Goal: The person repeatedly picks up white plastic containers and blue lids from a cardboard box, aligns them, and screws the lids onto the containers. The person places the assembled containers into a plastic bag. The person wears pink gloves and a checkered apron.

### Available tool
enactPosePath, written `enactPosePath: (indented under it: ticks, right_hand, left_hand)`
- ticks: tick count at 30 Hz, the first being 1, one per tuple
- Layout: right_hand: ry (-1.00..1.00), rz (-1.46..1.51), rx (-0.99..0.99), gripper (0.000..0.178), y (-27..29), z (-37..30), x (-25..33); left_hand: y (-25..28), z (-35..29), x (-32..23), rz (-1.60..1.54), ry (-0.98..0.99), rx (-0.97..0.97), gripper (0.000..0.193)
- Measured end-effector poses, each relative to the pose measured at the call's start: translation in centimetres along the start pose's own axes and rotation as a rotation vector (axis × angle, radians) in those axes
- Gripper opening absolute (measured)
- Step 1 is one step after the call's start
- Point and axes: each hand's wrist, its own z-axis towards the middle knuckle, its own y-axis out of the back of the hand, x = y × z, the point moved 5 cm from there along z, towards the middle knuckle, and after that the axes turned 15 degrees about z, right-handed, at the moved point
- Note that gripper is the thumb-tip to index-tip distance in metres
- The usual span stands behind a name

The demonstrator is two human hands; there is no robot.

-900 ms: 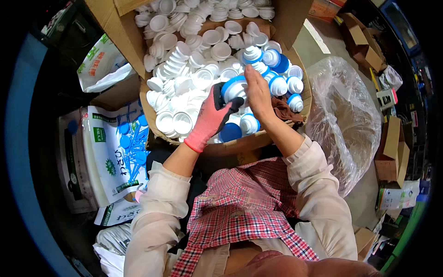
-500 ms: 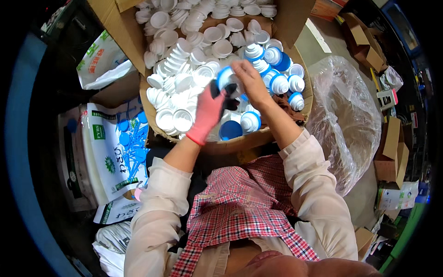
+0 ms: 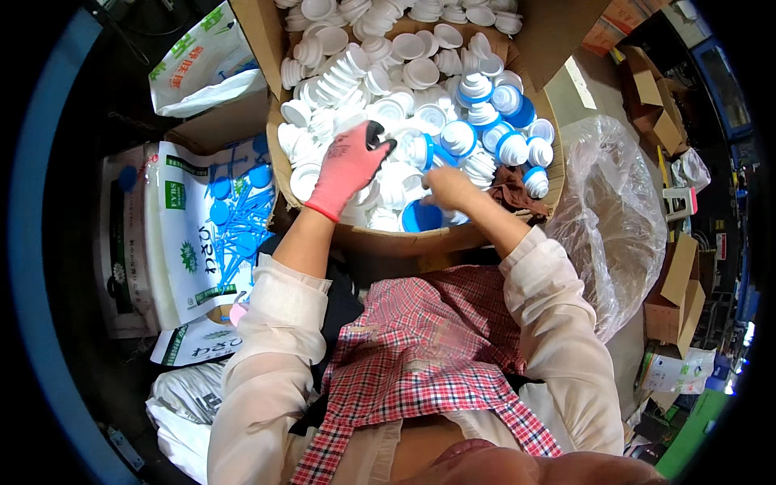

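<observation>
My left hand (image 3: 346,166), in a pink glove with black fingertips, is over the pile of white ribbed plastic cups (image 3: 420,73). Its thumb and forefinger are apart, with no cup visible between them. My bare right hand (image 3: 454,192) is lower and to the right, its fingers drawn together. Whatever they pinch, if anything, is hidden. Just below it lies a round blue disc (image 3: 422,217). A blue-rimmed white cup (image 3: 423,151) sits between the hands, and more blue-rimmed stepped cups (image 3: 458,139) lie to the right.
A cardboard box (image 3: 372,242) holds the pile. Brown cloth (image 3: 512,192) lies inside its right edge. To the left, blue long-stemmed pieces (image 3: 238,234) rest on a printed white bag (image 3: 182,242). A clear plastic bag (image 3: 610,226) and opened cartons (image 3: 675,299) stand to the right.
My hands have moved apart and no longer hold the blue-and-white piece between them. The left moved up and left, the right downward. The whole view has shifted slightly.
</observation>
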Motion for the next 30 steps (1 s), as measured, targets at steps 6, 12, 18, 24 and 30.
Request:
enactPosePath:
  ticks: [6,12,18,24,30]
  right_hand:
    - [0.28,0.313,-0.28,0.015,3.9,-0.5,1.2]
    - [0.26,0.598,-0.361,0.027,4.2,0.9,-0.6]
    - [0.281,0.129,-0.392,0.015,0.2,2.0,0.2]
    - [0.452,0.829,-0.767,0.021,11.2,-3.3,-0.5]
    - [0.435,1.758,-0.13,0.046,10.7,-5.0,2.5]
  left_hand:
    - [-2.6,-1.8,-1.3,0.209,-0.105,0.244,0.06]
    - [0.4,-0.2,1.1,-1.171,0.309,0.134,0.049]
    - [0.2,-0.1,-0.6,-1.688,0.127,0.472,0.06]
    - [0.7,0.0,-3.0,-2.07,0.001,0.723,0.07]
    - [0.1,-0.2,-4.0,-1.919,0.032,0.639,0.07]
